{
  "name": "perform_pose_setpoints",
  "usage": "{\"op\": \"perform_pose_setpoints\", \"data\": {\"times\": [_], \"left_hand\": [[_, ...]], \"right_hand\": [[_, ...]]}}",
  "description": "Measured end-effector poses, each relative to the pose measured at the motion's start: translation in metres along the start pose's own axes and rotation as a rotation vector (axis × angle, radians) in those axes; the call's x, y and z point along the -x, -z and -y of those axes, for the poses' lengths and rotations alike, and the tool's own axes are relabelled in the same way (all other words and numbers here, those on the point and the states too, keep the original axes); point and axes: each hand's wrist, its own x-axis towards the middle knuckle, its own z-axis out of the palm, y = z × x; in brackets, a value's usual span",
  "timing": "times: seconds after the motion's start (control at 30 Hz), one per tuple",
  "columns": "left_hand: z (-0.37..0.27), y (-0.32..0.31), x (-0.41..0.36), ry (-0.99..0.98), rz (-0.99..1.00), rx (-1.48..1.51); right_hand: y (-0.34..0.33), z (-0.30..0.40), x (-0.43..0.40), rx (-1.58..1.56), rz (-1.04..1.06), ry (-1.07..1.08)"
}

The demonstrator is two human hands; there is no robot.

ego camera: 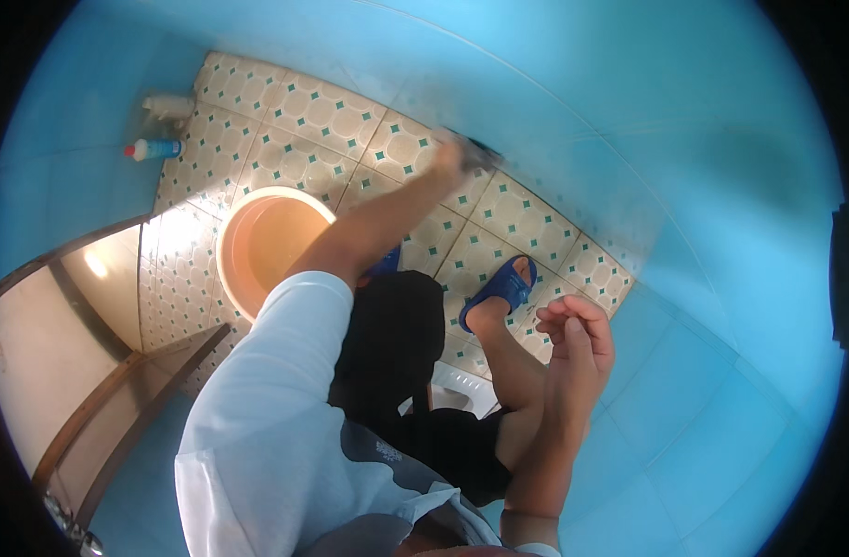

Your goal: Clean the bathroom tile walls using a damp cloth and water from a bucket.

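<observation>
At the base of the blue wall, my left hand (449,157) is closed on a dark grey scrubbing item (479,154). Motion blurs both, and I cannot tell whether the item is a cloth or a brush. The item appears to meet the line where the wall (536,90) joins the patterned tile floor (424,223). My right hand (583,348) is raised above the floor beside my right shin, with fingers loosely curled and nothing visible in it. Under my left arm stands a round peach plastic basin (231,244) with liquid in it; the arm hides part of its rim.
A bottle with a red cap (154,150) and a blurred white object (168,106) are by the left wall. A blue slipper (497,296) is on my right foot. Behind my knees shows a white squat toilet (459,386). A wooden frame (83,411) borders the left side.
</observation>
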Motion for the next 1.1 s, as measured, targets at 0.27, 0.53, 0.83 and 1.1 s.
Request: {"op": "perform_pose_setpoints", "data": {"times": [0.27,0.53,0.83,1.1], "left_hand": [[-0.094,0.152,-0.091,-0.612,-0.190,-0.387],[-0.150,0.107,-0.045,-0.590,-0.089,0.000],[-0.026,0.065,-0.035,0.035,-0.068,0.021],[-0.249,0.118,-0.011,-0.709,-0.217,0.060]], "right_hand": [[-0.045,0.009,-0.006,-0.075,0.195,-0.019],[-0.032,0.011,-0.002,-0.079,0.102,0.011],[-0.053,0.002,-0.001,-0.015,0.201,-0.046],[-0.046,0.014,0.001,-0.094,0.195,0.017]]}}
